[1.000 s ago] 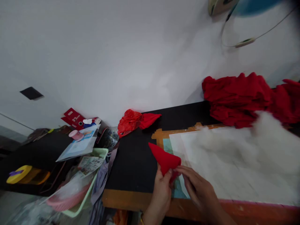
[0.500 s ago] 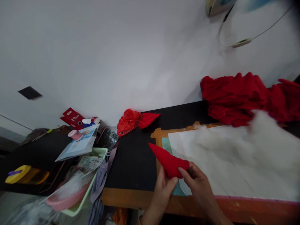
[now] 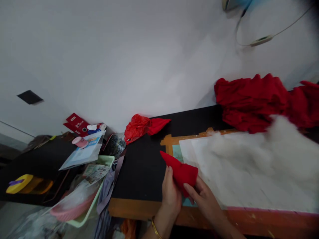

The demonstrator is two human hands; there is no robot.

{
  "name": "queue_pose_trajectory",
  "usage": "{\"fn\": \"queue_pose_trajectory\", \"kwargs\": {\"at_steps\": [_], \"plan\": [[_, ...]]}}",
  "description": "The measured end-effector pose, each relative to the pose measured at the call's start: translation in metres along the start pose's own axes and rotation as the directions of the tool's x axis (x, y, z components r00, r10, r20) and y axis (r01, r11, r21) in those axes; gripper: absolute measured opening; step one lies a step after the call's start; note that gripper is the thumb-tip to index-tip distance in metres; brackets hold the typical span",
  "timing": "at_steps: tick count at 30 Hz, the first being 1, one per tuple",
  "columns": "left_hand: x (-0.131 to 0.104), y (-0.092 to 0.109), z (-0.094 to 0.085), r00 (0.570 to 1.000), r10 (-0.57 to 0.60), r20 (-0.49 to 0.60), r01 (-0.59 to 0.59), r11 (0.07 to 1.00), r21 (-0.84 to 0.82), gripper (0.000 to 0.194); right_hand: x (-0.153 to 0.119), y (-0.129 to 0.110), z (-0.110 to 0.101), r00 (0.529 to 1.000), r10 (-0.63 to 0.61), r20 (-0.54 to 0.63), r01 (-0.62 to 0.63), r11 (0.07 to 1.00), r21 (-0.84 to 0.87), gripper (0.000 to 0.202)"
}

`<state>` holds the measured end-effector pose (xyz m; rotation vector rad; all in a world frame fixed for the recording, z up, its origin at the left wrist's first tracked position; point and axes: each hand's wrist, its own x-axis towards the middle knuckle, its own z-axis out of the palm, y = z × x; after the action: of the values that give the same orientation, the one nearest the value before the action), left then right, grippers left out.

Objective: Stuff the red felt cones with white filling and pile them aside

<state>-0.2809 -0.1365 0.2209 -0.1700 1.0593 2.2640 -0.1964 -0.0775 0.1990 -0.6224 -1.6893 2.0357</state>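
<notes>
Between my two hands is a red fabric cone (image 3: 183, 172), its narrow tip pointing up and to the left, its wide end toward my right hand. My left hand (image 3: 171, 191) wraps the cone's lower left side, and a gold bangle circles that wrist. At the wide end, my right hand (image 3: 201, 196) grips the cloth with its thumb on the near side; some of its fingers are hidden behind or inside the fabric. White fluffy stuffing (image 3: 289, 152) lies on a white sheet (image 3: 239, 196) to the right of my hands.
Red cloth pieces (image 3: 251, 103) are heaped against the wall at right. A red plastic bag (image 3: 137, 127) and another red cloth cone (image 3: 159, 125) lie at the table's back. A pale green basket (image 3: 86, 215) stands left; a yellow-lidded container (image 3: 28, 184) is farther left.
My left hand has shifted up around the cone's side, its fingers now wrapping it. The cone has turned slightly, with its wide end more toward me and my right hand lower on it.
</notes>
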Motion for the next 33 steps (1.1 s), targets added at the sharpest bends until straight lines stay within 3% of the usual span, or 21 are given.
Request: {"fn": "queue_pose_trajectory", "kwargs": {"at_steps": [5, 9, 12, 16, 24, 27, 30, 33], "plan": [[-0.002, -0.006, -0.005, 0.995, 0.032, 0.091, -0.037, 0.998, 0.059, 0.034, 0.006, -0.002, 0.002, 0.99, 0.142, -0.009, -0.14, 0.981, 0.133, 0.05], [0.001, -0.007, -0.006, 0.999, 0.0, 0.033, -0.001, 0.999, 0.041, 0.04, 0.008, 0.003, 0.01, 0.973, 0.227, -0.04, -0.218, 0.963, 0.157, 0.052], [0.003, -0.007, -0.007, 0.999, 0.007, -0.035, -0.006, 0.999, 0.033, 0.041, 0.007, 0.005, 0.012, 0.986, 0.159, -0.041, -0.153, 0.981, 0.123, 0.053], [0.002, -0.009, -0.007, 1.0, 0.009, -0.027, -0.007, 0.998, 0.061, 0.036, 0.008, 0.002, 0.009, 0.997, 0.059, -0.042, -0.057, 0.997, 0.054, 0.052], [0.0, -0.012, -0.006, 1.0, 0.018, 0.022, -0.02, 0.996, 0.081, 0.03, 0.01, 0.008, 0.003, 0.994, 0.106, -0.038, -0.102, 0.99, 0.098, 0.052], [-0.001, -0.005, -0.006, 0.998, 0.024, 0.055, -0.028, 0.996, 0.079, 0.038, 0.009, 0.006, 0.001, 0.997, 0.08, -0.007, -0.08, 0.996, 0.044, 0.046], [0.0, 0.007, -0.007, 0.995, 0.01, 0.102, -0.019, 0.997, 0.079, 0.033, 0.007, 0.001, -0.002, 0.997, 0.056, 0.053, -0.053, 0.997, -0.05, 0.029], [0.003, 0.017, -0.008, 0.998, -0.019, 0.057, 0.015, 0.997, 0.079, 0.035, 0.006, -0.004, -0.005, 0.989, 0.066, 0.132, -0.053, 0.994, -0.1, 0.019]]}}
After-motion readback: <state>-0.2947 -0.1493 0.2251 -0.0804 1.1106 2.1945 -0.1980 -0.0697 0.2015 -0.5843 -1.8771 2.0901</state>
